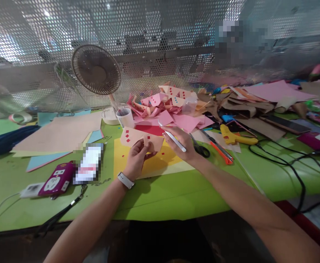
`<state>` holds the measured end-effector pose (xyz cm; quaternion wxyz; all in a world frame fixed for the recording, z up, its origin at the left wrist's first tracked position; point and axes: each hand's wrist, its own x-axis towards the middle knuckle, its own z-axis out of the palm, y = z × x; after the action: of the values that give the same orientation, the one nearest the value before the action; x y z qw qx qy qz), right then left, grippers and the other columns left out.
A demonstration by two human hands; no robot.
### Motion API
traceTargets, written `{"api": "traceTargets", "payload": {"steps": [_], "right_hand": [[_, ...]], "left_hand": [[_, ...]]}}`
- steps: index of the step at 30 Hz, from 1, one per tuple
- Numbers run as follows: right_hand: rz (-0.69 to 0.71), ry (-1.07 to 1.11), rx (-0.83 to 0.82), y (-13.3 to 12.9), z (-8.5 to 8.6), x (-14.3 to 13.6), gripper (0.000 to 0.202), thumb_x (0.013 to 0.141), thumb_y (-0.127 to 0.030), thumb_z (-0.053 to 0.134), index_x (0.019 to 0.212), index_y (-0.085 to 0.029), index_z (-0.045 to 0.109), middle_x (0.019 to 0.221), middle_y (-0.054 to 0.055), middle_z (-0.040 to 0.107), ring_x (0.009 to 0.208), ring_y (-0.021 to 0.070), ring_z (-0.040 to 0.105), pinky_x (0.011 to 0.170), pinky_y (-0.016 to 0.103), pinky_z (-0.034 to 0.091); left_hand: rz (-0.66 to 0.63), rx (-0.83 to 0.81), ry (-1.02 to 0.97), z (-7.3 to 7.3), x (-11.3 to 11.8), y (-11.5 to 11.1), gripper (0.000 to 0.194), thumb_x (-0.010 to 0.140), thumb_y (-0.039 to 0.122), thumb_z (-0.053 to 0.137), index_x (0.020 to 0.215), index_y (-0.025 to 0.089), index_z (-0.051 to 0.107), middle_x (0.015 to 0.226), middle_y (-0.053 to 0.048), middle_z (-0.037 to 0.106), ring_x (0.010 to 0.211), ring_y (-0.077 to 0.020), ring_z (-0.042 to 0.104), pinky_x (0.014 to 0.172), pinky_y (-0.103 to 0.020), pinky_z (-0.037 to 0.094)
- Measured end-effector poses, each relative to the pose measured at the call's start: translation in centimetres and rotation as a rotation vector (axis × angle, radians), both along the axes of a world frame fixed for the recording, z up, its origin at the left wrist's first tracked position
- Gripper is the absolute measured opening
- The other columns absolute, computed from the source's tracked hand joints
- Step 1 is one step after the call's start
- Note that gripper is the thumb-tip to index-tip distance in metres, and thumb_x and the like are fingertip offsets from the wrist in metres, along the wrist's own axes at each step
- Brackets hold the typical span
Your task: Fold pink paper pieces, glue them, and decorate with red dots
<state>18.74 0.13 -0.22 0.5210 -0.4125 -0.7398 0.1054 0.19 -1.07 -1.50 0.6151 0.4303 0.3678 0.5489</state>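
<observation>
My left hand (137, 156) pinches a folded peach paper piece (132, 136) that has small red squares stuck on it. Close to its right end, my right hand (182, 141) is closed round a slim white pen-like tool (175, 141). The tool's thin tip points up and left, apart from the paper. Beneath both hands lies a yellow sheet (121, 164) with a few loose red squares (163, 153) on it. A red sheet (149, 130) is partly hidden behind the peach piece.
Behind stand a fan (96, 69) and a white cup (125, 118), beside piled pink and peach paper shapes (156, 102). To the right are scissors (202, 149), an orange cutter (225, 157) and a yellow glue gun (235, 137) with cable. A phone (88, 164) and purple power bank (57, 179) lie left.
</observation>
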Motion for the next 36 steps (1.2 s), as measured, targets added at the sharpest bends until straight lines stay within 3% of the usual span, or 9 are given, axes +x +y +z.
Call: {"api": "traceTargets", "payload": {"steps": [4, 9, 15, 18, 22, 27, 30, 33, 36], "right_hand": [[-0.077, -0.23, 0.076, 1.0, 1.7, 2.4, 0.036, 0.096, -0.03, 0.045, 0.129, -0.025, 0.061, 0.112, 0.009, 0.068, 0.104, 0.0234, 0.062, 0.092, 0.037, 0.048], [-0.094, -0.749, -0.091, 0.4, 3.6, 4.6, 0.033, 0.095, -0.02, 0.047, 0.124, -0.019, 0.064, 0.112, 0.012, 0.068, 0.097, 0.0231, 0.063, 0.079, 0.031, 0.044], [-0.139, -1.155, -0.142, -2.3, 1.0, 5.4, 0.039, 0.089, -0.003, 0.051, 0.12, -0.021, 0.067, 0.091, 0.007, 0.069, 0.084, 0.0204, 0.062, 0.071, 0.03, 0.039], [-0.146, -1.2, -0.127, -3.5, 0.1, 5.8, 0.041, 0.088, -0.002, 0.052, 0.121, -0.021, 0.068, 0.091, 0.008, 0.07, 0.084, 0.0198, 0.062, 0.073, 0.031, 0.04], [-0.199, -1.14, -0.092, -4.9, 0.4, 7.8, 0.044, 0.09, -0.006, 0.049, 0.13, -0.019, 0.061, 0.093, 0.009, 0.07, 0.084, 0.02, 0.062, 0.073, 0.032, 0.043], [-0.497, -0.93, -0.138, -6.7, 1.1, 15.2, 0.032, 0.095, -0.024, 0.045, 0.114, -0.018, 0.07, 0.108, 0.011, 0.069, 0.095, 0.0232, 0.063, 0.078, 0.033, 0.048], [-0.696, -0.915, -0.284, -7.0, 0.8, 20.3, 0.034, 0.09, -0.023, 0.047, 0.118, -0.023, 0.067, 0.112, 0.01, 0.068, 0.093, 0.025, 0.064, 0.075, 0.035, 0.05], [-0.751, -0.983, -0.387, -6.1, -0.3, 23.3, 0.047, 0.082, -0.015, 0.051, 0.128, -0.02, 0.06, 0.12, 0.015, 0.065, 0.101, 0.0312, 0.061, 0.076, 0.04, 0.049], [-0.717, -1.033, -0.432, -4.8, -1.3, 24.1, 0.056, 0.079, -0.011, 0.052, 0.135, -0.017, 0.054, 0.118, 0.017, 0.065, 0.107, 0.0342, 0.058, 0.081, 0.042, 0.048]], "left_hand": [[0.06, 0.011, -0.009, -0.5, -0.4, 0.7, 0.039, 0.067, 0.041, 0.082, 0.092, 0.019, 0.061, 0.09, 0.0, 0.062, 0.08, -0.0126, 0.061, 0.076, -0.035, 0.061], [0.206, 0.102, -0.073, -0.8, -1.0, 1.8, 0.036, 0.069, 0.039, 0.08, 0.092, 0.021, 0.06, 0.096, -0.001, 0.063, 0.086, -0.014, 0.063, 0.077, -0.031, 0.06], [0.244, 0.135, -0.091, -0.7, -1.5, 2.4, 0.034, 0.07, 0.039, 0.079, 0.094, 0.022, 0.062, 0.099, -0.002, 0.064, 0.086, -0.014, 0.064, 0.08, -0.031, 0.059], [0.234, 0.138, -0.086, -0.6, -1.6, 2.4, 0.035, 0.069, 0.038, 0.079, 0.096, 0.022, 0.062, 0.102, -0.003, 0.066, 0.087, -0.0146, 0.065, 0.08, -0.033, 0.059], [0.249, 0.125, -0.098, -0.6, -1.7, 2.5, 0.035, 0.067, 0.036, 0.08, 0.091, 0.02, 0.062, 0.097, -0.002, 0.066, 0.086, -0.0143, 0.065, 0.083, -0.035, 0.058], [0.222, 0.135, -0.073, -0.6, -1.5, 2.5, 0.033, 0.068, 0.037, 0.08, 0.09, 0.02, 0.062, 0.093, -0.001, 0.064, 0.085, -0.0142, 0.064, 0.083, -0.036, 0.059], [0.205, 0.134, -0.059, -0.7, -1.5, 2.6, 0.035, 0.068, 0.037, 0.08, 0.093, 0.02, 0.063, 0.097, -0.002, 0.065, 0.087, -0.0149, 0.064, 0.083, -0.037, 0.059], [0.198, 0.134, -0.052, -0.9, -1.6, 2.7, 0.035, 0.067, 0.036, 0.08, 0.093, 0.019, 0.063, 0.098, -0.002, 0.065, 0.086, -0.0144, 0.064, 0.082, -0.036, 0.06], [0.187, 0.137, -0.054, -1.1, -1.7, 2.7, 0.032, 0.066, 0.034, 0.081, 0.088, 0.019, 0.062, 0.091, 0.0, 0.064, 0.083, -0.0127, 0.063, 0.08, -0.032, 0.059]]}}
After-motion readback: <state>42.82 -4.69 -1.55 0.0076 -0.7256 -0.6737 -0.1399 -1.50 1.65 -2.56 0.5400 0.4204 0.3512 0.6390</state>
